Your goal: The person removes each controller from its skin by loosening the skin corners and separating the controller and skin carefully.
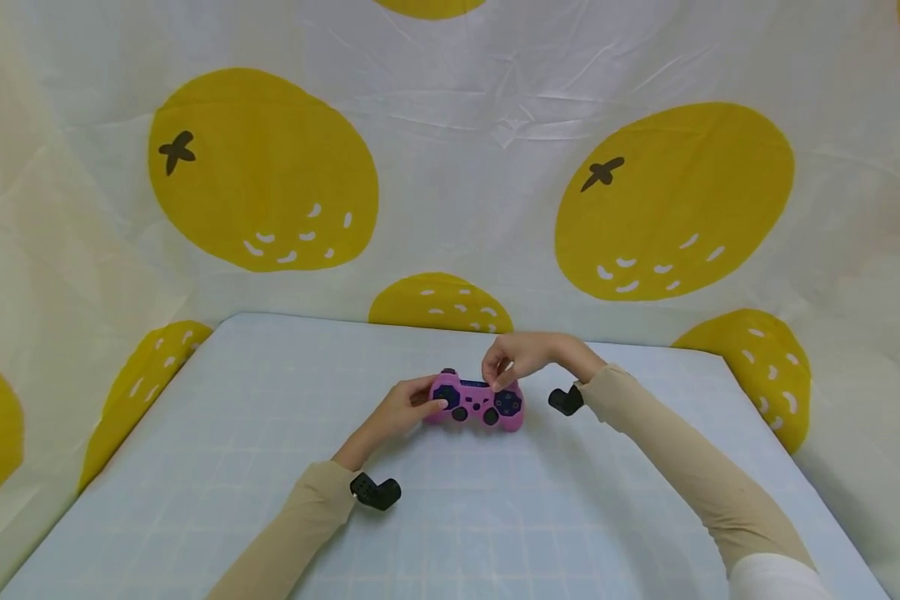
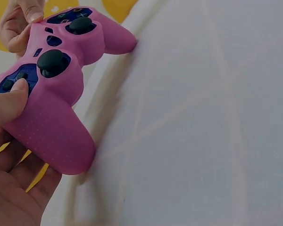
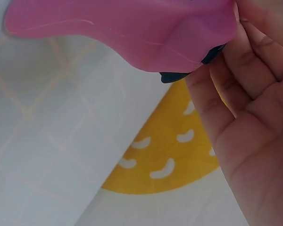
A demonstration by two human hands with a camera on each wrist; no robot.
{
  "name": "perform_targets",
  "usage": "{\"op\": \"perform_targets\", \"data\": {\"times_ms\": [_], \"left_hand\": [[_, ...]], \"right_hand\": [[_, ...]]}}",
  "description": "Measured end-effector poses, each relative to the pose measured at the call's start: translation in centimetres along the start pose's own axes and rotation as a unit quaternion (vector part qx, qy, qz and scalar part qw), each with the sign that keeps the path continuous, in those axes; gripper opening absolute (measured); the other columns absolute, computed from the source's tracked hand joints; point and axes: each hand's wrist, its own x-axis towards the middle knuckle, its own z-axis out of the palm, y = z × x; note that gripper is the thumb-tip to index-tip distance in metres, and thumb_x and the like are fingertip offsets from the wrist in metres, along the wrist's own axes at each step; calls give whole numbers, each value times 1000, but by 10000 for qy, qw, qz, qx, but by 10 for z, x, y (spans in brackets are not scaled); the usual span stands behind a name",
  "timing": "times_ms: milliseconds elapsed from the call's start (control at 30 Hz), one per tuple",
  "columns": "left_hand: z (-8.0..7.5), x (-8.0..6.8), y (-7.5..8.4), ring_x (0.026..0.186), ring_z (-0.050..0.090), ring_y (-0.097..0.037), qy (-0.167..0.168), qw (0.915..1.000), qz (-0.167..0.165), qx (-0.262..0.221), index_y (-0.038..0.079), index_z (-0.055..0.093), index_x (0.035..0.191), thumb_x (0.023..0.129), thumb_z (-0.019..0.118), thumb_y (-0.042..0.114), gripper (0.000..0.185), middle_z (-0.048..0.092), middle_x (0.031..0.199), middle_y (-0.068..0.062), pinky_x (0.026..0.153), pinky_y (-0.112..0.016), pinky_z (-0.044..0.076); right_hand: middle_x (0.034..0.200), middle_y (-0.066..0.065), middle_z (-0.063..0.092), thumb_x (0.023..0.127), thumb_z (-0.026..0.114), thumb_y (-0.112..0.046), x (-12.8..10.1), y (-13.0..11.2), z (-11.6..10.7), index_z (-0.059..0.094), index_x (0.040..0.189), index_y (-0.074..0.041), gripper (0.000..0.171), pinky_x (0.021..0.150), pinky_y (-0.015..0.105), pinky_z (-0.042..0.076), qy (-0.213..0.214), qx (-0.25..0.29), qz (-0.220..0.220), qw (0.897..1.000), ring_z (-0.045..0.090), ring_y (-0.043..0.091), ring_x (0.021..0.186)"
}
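A dark blue game controller in a pink silicone cover point(image 1: 474, 403) is held up between both hands over the table, its buttons and two black thumbsticks facing up. My left hand point(image 1: 411, 403) grips its left handle, thumb on the directional pad and fingers underneath. At the top edge, right of the middle, my right hand point(image 1: 521, 357) pinches the pink cover point(image 2: 37, 29) between thumb and curled fingers. A strip of dark blue shows along that top edge. In the right wrist view, the underside of the covered controller point(image 3: 132, 28) and dark shoulder buttons show beside the right fingers point(image 3: 210, 101).
The table point(image 1: 390, 533) has a pale checked cloth. Behind it hangs a white curtain point(image 1: 465, 167) printed with large yellow fruit, meeting the table's far edge. A small black camera point(image 1: 375, 492) sits on the left wrist, another point(image 1: 566, 401) on the right.
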Motion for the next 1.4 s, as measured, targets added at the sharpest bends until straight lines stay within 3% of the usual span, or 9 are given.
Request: {"op": "perform_targets", "data": {"times_ms": [100, 333, 533, 633, 767, 933, 1033, 1167, 1400], "left_hand": [[-2, 1, 0, 116, 59, -30, -110, 9999, 0, 45, -5, 43, 140, 95, 61, 19, 55, 56, 134, -21, 98, -40, 48], [-4, 3, -4, 114, 60, -27, -204, 9997, 132, 68, -3, 43, 141, 94, 62, 21, 56, 58, 132, -19, 98, -39, 49], [-3, 5, -5, 112, 61, -24, -275, 9995, 107, 123, -1, 44, 141, 94, 62, 20, 54, 59, 131, -18, 97, -37, 49], [-4, 4, -3, 111, 61, -24, -243, 9994, 46, 228, -1, 44, 141, 94, 62, 20, 54, 59, 131, -18, 97, -37, 49], [-5, 4, 0, 109, 61, -25, -144, 9994, 42, 321, -3, 44, 140, 94, 62, 18, 54, 60, 128, -19, 97, -38, 50], [-3, 4, -2, 111, 61, -25, -156, 9993, 4, 327, -3, 43, 141, 94, 62, 17, 54, 60, 129, -19, 97, -37, 50], [-2, 5, -3, 112, 60, -26, -161, 9994, 30, 303, -3, 43, 141, 94, 62, 17, 55, 59, 130, -19, 97, -37, 49], [-2, 5, -4, 114, 60, -28, -157, 9991, 106, 370, -4, 43, 141, 94, 62, 18, 55, 58, 131, -19, 98, -38, 49], [-4, 3, -4, 114, 59, -27, -192, 9981, 196, 551, -3, 41, 142, 95, 61, 19, 56, 57, 133, -19, 98, -37, 49]], "right_hand": [[81, -7, 61, 91, 64, -14, 2, -2, 0, 65, 84, -10, 8, 86, 25, 50, 5, -169, 68, 9998, 56, 8, 81], [77, -6, 63, 86, 66, -11, 8, -16, -4, 69, 83, -10, 4, 65, 21, 48, -148, -730, 433, 9963, 52, 6, 68], [76, -8, 66, 84, 69, -18, 13, -32, -7, 71, 78, -17, 7, 69, 23, 51, -276, -1470, 1125, 9823, 56, 7, 69], [76, -8, 65, 85, 69, -20, 14, -36, -7, 69, 76, -19, 8, 71, 25, 51, -240, -1605, 1226, 9791, 56, 9, 71], [78, -7, 64, 87, 66, -17, 10, -29, -6, 65, 77, -17, 10, 73, 27, 51, -75, -1172, 900, 9890, 57, 10, 75], [78, -3, 64, 87, 61, -12, 6, -6, -4, 64, 78, -11, 10, 76, 26, 53, -50, -343, 58, 9994, 59, 8, 76], [75, 1, 61, 86, 60, -9, 6, 4, -3, 64, 79, -5, 9, 69, 26, 52, -79, 316, -350, 9989, 55, 9, 70], [72, -1, 55, 87, 57, -6, 7, 12, -2, 62, 82, -1, 9, 62, 27, 46, -122, 957, -560, 9938, 48, 11, 64], [71, -7, 52, 88, 57, -12, 11, 18, 3, 61, 80, -5, 11, 64, 25, 44, -12, 752, -744, 9944, 48, 8, 66]]}}
